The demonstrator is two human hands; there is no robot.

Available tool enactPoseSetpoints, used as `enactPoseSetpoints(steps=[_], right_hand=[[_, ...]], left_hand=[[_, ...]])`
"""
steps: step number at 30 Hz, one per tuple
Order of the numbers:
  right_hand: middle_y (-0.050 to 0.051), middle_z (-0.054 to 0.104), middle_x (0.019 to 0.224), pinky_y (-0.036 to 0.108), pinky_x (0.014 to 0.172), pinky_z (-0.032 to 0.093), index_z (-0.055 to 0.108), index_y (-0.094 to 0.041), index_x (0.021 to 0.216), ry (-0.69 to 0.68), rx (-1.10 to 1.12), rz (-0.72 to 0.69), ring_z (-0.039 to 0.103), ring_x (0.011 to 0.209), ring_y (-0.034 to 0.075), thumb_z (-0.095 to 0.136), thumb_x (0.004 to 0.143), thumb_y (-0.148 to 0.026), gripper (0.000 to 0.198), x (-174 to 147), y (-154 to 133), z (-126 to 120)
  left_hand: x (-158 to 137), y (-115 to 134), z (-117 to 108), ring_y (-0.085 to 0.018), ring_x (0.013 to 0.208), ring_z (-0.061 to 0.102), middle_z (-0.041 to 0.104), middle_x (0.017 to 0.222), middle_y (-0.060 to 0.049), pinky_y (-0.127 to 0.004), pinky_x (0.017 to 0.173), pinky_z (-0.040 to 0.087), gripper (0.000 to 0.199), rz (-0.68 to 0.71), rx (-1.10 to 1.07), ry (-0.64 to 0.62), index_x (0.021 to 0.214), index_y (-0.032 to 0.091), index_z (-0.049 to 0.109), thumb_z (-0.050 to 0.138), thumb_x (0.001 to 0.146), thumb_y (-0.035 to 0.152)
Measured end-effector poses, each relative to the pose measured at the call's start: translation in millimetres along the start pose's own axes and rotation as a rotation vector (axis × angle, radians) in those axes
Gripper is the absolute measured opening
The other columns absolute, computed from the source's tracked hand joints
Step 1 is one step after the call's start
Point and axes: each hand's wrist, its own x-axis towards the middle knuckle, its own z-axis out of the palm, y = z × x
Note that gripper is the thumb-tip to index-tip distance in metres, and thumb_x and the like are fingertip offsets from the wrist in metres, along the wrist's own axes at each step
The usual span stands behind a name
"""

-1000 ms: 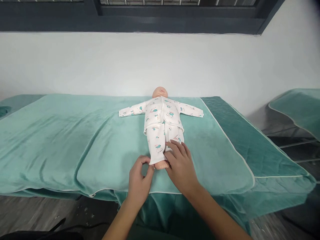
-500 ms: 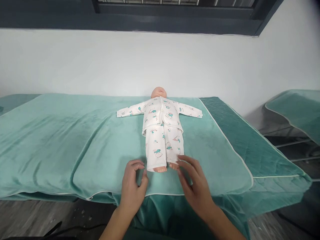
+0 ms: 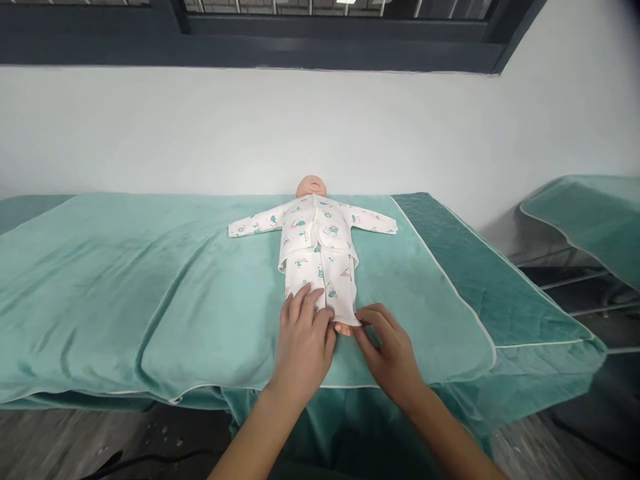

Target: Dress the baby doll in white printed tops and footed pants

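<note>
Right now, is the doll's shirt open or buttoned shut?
Shut. The shirt lies closed down the front of the doll, its two sides meeting in the middle. Whether every button is done up is too small to tell.

A light teal blanket (image 3: 150, 287) covers a darker teal table (image 3: 480, 260) against a white wall (image 3: 200, 127), a dark window frame (image 3: 300, 40) above, another teal-covered table (image 3: 595, 213) at right

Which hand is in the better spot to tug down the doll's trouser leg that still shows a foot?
Probably the right hand. Its fingers already pinch the hem of the trouser leg beside the bare foot, while the left hand lies flat over the other leg of the doll.
</note>
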Motion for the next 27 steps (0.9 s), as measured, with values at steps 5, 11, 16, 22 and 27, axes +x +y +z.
enactPoseSetpoints(steps=[5,11,16,22,27], right_hand=[[0.003,0.058,0.093,0.028,0.074,0.047,0.054,-0.022,0.099,-0.030,-0.026,-0.006,0.058,0.085,0.016,0.051,0.093,-0.013,0.011,-8,6,-5],[0.003,0.059,0.091,0.030,0.071,0.047,0.052,-0.023,0.099,-0.144,-0.075,0.012,0.057,0.083,0.017,0.050,0.093,-0.013,0.012,-26,14,-7],[0.004,0.059,0.094,0.031,0.073,0.049,0.053,-0.024,0.097,-0.193,-0.004,0.056,0.058,0.085,0.017,0.053,0.096,-0.025,0.001,-19,18,-17],[0.008,0.057,0.116,0.036,0.091,0.051,0.051,-0.025,0.117,-0.140,0.006,-0.014,0.057,0.108,0.021,0.057,0.095,-0.025,0.023,-11,15,-13],[0.009,0.056,0.115,0.037,0.092,0.051,0.050,-0.025,0.119,-0.163,0.001,-0.091,0.056,0.109,0.022,0.056,0.095,-0.021,0.026,-11,10,3]], left_hand=[[-7,-3,-1,-0.028,0.134,0.041,0.059,0.126,-0.010,-0.050,0.106,0.042,0.011,0.023,-0.086,0.140,0.094,0.019,0.057,0.053,0.089,0.010],[-20,-5,-2,-0.028,0.133,0.042,0.057,0.129,-0.010,-0.048,0.105,0.042,0.014,0.064,-0.097,0.140,0.095,0.018,0.056,0.054,0.087,0.007],[-32,-13,0,-0.025,0.119,0.051,0.059,0.120,-0.011,-0.044,0.098,0.045,0.022,0.114,-0.074,0.158,0.106,0.017,0.059,0.059,0.087,0.006],[-42,-23,-3,-0.020,0.100,0.054,0.058,0.108,-0.010,-0.036,0.085,0.048,0.037,0.102,-0.084,0.141,0.121,0.017,0.057,0.059,0.087,0.004],[-40,-27,-4,-0.018,0.096,0.053,0.056,0.102,-0.008,-0.033,0.083,0.049,0.034,0.067,-0.145,0.167,0.118,0.017,0.058,0.059,0.087,0.003]])
